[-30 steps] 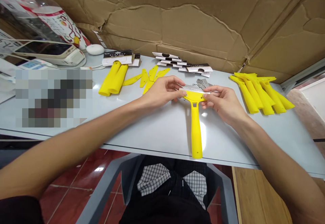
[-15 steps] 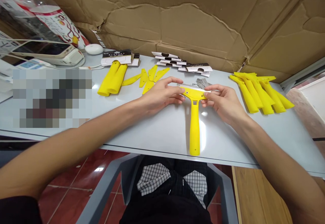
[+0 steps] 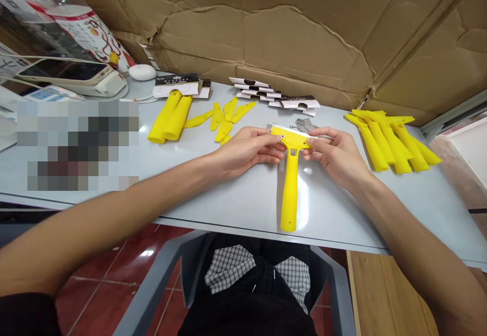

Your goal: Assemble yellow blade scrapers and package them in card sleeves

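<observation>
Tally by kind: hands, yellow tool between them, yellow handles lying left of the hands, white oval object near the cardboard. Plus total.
Hands: 2 (left hand, right hand)
Yellow tool between them: 1
Yellow handles lying to the left: 2
White oval object: 1
Total: 6

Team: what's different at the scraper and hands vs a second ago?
The scraper turned slightly, its bottom end swinging toward the picture's left. The left hand adjusted its grip: its raised index finger came down from above the scraper's left end. Neither hand let go. Unchanged: the right hand holding the right end; yellow handles lying at right.
</observation>
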Demonstrator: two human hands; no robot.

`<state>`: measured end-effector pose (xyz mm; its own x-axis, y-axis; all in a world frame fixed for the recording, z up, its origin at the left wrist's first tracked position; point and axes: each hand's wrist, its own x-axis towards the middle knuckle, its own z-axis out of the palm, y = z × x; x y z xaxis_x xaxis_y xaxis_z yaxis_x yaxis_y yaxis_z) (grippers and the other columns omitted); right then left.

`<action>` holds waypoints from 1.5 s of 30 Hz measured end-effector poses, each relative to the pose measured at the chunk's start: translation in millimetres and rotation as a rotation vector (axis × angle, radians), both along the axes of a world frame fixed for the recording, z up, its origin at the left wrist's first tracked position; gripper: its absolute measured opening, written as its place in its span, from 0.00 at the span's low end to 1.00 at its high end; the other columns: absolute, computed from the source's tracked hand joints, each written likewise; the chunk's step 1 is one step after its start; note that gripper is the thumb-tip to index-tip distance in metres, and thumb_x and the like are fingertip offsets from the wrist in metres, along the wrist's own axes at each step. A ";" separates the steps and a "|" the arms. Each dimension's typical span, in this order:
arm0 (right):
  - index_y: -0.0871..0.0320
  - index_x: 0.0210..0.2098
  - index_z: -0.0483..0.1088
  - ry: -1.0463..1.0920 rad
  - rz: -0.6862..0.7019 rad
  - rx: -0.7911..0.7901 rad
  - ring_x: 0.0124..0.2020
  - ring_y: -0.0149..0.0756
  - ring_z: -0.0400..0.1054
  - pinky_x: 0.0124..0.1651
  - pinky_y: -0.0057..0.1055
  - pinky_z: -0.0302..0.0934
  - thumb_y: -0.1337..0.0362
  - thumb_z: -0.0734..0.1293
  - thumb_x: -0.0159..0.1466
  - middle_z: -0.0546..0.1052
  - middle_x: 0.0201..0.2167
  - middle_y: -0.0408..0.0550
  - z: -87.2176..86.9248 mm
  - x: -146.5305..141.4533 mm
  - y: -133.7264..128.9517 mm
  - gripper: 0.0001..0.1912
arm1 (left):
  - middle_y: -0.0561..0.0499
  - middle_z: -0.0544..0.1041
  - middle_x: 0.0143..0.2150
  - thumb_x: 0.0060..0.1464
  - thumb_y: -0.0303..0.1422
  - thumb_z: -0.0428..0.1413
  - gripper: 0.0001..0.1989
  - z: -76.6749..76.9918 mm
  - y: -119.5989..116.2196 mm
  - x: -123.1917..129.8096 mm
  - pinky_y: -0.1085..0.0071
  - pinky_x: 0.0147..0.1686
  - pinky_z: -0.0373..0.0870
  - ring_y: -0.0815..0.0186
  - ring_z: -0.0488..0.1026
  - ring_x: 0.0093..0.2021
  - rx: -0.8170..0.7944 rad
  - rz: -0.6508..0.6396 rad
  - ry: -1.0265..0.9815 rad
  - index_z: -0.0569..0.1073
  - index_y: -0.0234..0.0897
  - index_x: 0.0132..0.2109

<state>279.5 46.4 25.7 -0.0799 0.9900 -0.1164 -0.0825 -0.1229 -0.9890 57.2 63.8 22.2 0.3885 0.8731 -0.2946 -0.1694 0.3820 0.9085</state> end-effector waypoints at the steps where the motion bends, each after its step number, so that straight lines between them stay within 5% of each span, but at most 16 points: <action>1: 0.58 0.41 0.74 0.002 -0.003 0.001 0.29 0.39 0.80 0.39 0.37 0.75 0.65 0.78 0.56 0.81 0.27 0.47 -0.3 0.1 0.0 0.15 | 0.39 0.84 0.39 0.63 0.29 0.62 0.07 0.2 -0.6 0.3 0.69 0.40 0.79 0.66 0.81 0.35 -0.012 0.005 -0.012 0.81 0.29 0.37; 10: 0.58 0.38 0.74 0.042 -0.030 0.031 0.27 0.38 0.80 0.38 0.36 0.75 0.66 0.78 0.55 0.82 0.26 0.48 -4.3 -1.0 1.0 0.13 | 0.40 0.83 0.38 0.62 0.27 0.62 0.04 -0.4 -0.9 1.6 0.68 0.40 0.79 0.63 0.82 0.36 -0.024 0.087 -0.056 0.77 0.29 0.43; 16: 0.56 0.37 0.71 0.058 -0.050 0.038 0.29 0.37 0.80 0.41 0.38 0.77 0.65 0.78 0.55 0.81 0.28 0.45 -3.7 -5.2 -2.8 0.14 | 0.40 0.84 0.42 0.58 0.26 0.64 0.23 -0.6 -2.4 -0.4 0.59 0.48 0.78 0.60 0.83 0.41 0.125 0.166 -0.077 0.66 0.35 0.57; 21: 0.55 0.37 0.70 0.046 -0.054 0.036 0.29 0.38 0.80 0.42 0.40 0.77 0.65 0.78 0.56 0.81 0.30 0.45 -4.6 -5.3 -3.5 0.15 | 0.48 0.80 0.40 0.54 0.25 0.65 0.29 1.2 -7.6 -0.8 0.58 0.47 0.79 0.63 0.82 0.37 0.402 0.148 0.150 0.63 0.38 0.59; 28: 0.56 0.35 0.69 0.097 -0.102 0.034 0.28 0.37 0.80 0.42 0.38 0.76 0.67 0.77 0.55 0.81 0.28 0.43 -1.9 -7.9 -5.0 0.14 | 0.40 0.69 0.63 0.52 0.36 0.67 0.39 -3.0 -18.9 -1.4 0.65 0.40 0.81 0.66 0.79 0.41 0.759 -0.060 0.424 0.60 0.43 0.67; 31: 0.56 0.35 0.69 0.103 -0.113 0.009 0.29 0.39 0.81 0.41 0.38 0.76 0.66 0.78 0.54 0.81 0.28 0.44 -3.1 -9.8 -6.0 0.15 | 0.39 0.73 0.60 0.54 0.36 0.65 0.39 -4.1 -20.4 -2.1 0.65 0.36 0.79 0.66 0.77 0.37 0.874 -0.112 0.623 0.61 0.36 0.70; 36: 0.55 0.34 0.69 0.116 -0.091 -0.013 0.30 0.41 0.81 0.44 0.41 0.76 0.64 0.80 0.51 0.81 0.27 0.43 -4.4 -12.2 -8.0 0.18 | 0.42 0.80 0.52 0.55 0.30 0.57 0.35 -0.9 -21.5 -3.3 0.58 0.45 0.77 0.63 0.76 0.36 0.975 -0.112 0.902 0.65 0.32 0.70; 45: 0.56 0.34 0.70 0.119 -0.065 -0.014 0.31 0.42 0.82 0.45 0.42 0.76 0.62 0.81 0.51 0.81 0.27 0.44 -4.0 -19.1 -14.9 0.19 | 0.35 0.74 0.64 0.58 0.28 0.52 0.36 0.8 -26.1 -2.2 0.52 0.62 0.69 0.51 0.73 0.61 1.071 -0.149 1.011 0.59 0.29 0.73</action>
<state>260.4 31.4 21.7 -0.0297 0.9919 -0.1239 -0.2077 -0.1274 -0.9699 55.0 37.6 23.0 0.5190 0.8157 0.2555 0.6717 -0.5741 0.4682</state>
